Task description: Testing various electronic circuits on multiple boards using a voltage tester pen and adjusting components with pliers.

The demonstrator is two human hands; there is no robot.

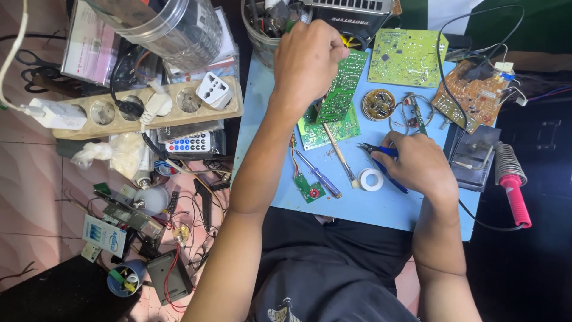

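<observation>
My left hand [307,59] is closed around the upper end of a narrow green circuit board [339,89], held tilted above the blue work board [381,206]. A second green circuit board [328,131] lies flat under it. My right hand [417,164] grips blue-handled cutters [381,156] whose tips point left, near a small brush [341,156] and a white roll of tape [371,179]. A blue screwdriver [319,176] and a small green board [310,188] lie at the front left of the blue board.
A larger green board [407,56], a round board [378,104] and a brown board [476,95] lie at the back. A red-handled soldering iron [513,191] rests on its stand at the right. A beige power strip [149,107], remote [189,143] and loose parts cover the floor at left.
</observation>
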